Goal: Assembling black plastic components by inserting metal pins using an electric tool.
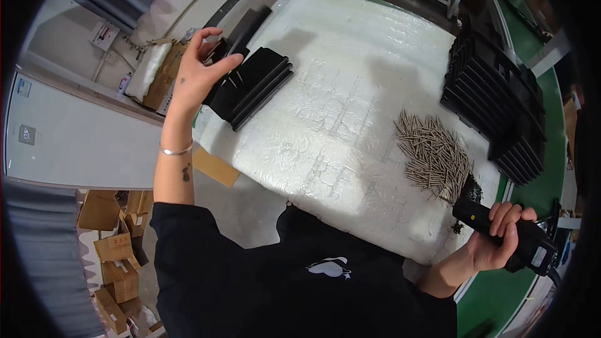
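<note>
My left hand (201, 70) is at the far left of the padded table, with thumb and fingers curled around a dark piece, partly hidden, above a stack of black plastic parts (253, 78). A few thin silver pins (235, 79) show just below the thumb. At the lower right, my right hand (499, 244) is wrapped round a black electric screwdriver (474, 213) with a cord. Its tip points toward a pile of long silver screws (432, 153) on the table.
White plastic-wrapped padding (325, 119) covers the table. Tall stacks of black ribbed parts (491, 81) stand along its right edge. Small black screws (474, 189) lie heaped beside the screwdriver. Cardboard boxes (116, 247) are on the floor at lower left.
</note>
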`<state>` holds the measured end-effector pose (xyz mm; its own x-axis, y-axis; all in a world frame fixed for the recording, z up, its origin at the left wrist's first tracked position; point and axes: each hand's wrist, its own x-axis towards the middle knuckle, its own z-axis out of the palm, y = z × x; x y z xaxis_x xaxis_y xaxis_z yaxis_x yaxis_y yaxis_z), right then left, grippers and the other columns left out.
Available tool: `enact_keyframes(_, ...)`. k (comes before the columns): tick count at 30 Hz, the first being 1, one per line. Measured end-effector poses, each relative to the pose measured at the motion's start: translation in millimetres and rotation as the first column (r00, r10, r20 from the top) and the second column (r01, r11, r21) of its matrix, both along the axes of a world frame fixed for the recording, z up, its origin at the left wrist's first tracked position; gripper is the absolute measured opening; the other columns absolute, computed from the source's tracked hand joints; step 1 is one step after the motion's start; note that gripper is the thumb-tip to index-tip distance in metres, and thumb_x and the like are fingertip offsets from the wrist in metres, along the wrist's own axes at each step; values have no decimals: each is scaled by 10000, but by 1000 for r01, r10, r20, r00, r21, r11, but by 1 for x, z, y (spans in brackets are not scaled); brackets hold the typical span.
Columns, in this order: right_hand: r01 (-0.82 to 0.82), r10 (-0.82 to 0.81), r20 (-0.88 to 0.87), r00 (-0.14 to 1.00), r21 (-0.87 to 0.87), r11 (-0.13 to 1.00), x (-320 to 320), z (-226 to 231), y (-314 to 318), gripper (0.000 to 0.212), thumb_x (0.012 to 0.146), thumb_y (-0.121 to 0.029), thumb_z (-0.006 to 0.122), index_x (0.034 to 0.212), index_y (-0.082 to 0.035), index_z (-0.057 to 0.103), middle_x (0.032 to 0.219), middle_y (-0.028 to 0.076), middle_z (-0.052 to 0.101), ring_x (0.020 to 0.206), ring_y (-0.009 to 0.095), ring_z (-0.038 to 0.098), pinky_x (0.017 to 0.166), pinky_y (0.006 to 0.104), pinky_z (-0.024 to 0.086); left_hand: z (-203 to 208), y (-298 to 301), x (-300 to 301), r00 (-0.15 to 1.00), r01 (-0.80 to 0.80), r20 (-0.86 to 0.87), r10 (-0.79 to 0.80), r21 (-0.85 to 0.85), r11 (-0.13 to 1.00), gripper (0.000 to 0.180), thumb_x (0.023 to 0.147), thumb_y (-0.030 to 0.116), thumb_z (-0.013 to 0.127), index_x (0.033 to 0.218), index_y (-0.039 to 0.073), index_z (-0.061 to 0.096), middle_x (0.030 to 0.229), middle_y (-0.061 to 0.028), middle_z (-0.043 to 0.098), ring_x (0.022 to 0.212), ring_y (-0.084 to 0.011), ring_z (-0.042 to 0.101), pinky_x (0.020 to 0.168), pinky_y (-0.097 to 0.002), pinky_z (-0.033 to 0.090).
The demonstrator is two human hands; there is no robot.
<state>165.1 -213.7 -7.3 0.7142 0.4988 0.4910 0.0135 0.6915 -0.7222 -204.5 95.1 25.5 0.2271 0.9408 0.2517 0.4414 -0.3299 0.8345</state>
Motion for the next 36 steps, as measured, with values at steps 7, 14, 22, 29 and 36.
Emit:
enact_keyframes(7,63,-63,-6,998,-38,997,-5,-1,-1,296,792,-128,569,1052,-50,451,603,-20,361,502,72,350,557,234,313,-42,16,-1,793,62,-609,21,115,991,864,607,413,833,1330,118,463,1158,-229,588,1095,-373,569,921,-414,464)
enact_keyframes(14,40,-40,-9,999,-37,999,-6,-5,1,289,785,-125,572,1039,-50,457,603,-19,374,501,74,368,568,235,329,-48,3,1,652,58,-755,-69,-42,997,1130,541,371,868,1468,284,228,1391,-272,363,1213,-414,465,1025,-425,389)
enact_keyframes(22,17,-19,-23,1000,-65,998,-8,-7,1,312,766,-134,597,1038,-54,466,590,-22,373,478,74,365,547,236,335,-46,-40,17,381,-54,-889,254,253,966,1246,482,384,904,1486,300,171,1450,-276,282,1269,-482,376,975,-596,369)
enact_keyframes(29,15,-17,-32,999,-71,997,-10,-5,6,300,761,-135,597,1020,-55,470,585,-23,372,477,73,367,549,233,341,-62,-41,16,464,1,-856,230,260,966,1119,490,245,877,1443,231,291,1420,-304,315,1236,-473,419,941,-555,414)
enact_keyframes(36,30,-33,-48,998,-56,998,-11,-4,2,316,754,-126,590,1033,-57,460,581,-23,373,466,76,358,541,236,340,-74,-30,4,528,47,-773,351,440,897,835,569,67,688,1327,-20,348,1243,-282,469,1109,-406,526,849,-415,495)
